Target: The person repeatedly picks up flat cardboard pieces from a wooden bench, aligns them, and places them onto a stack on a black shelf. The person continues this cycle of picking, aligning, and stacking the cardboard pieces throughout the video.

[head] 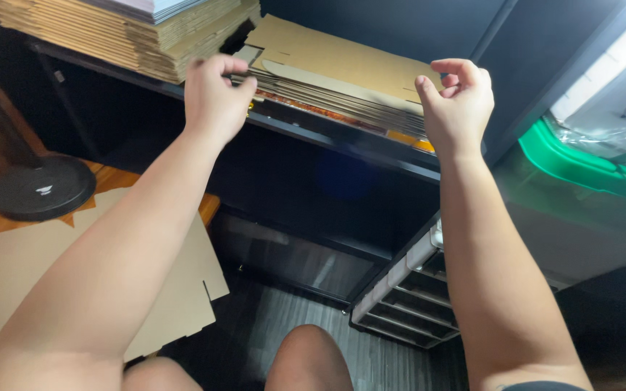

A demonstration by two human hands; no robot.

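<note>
Hands [215,98] on flat tan cardboard sheet [342,58]

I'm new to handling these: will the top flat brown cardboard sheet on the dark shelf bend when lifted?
Likely light and fairly stiff: the flat brown cardboard sheet is thin, die-cut board. Held at both ends by left hand and right hand, it may sag mid-span and slide easily.

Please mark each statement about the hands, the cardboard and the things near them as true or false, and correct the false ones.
1. Both hands reach to the flat cardboard sheets on the dark shelf. True.
2. The left hand holds a pair of scissors. False: no tool shows in it; it is at the edge of the sheets.
3. A round black base stands on the wooden table. True.
4. The bin beside the right hand has a red rim. False: the rim is green.
</note>
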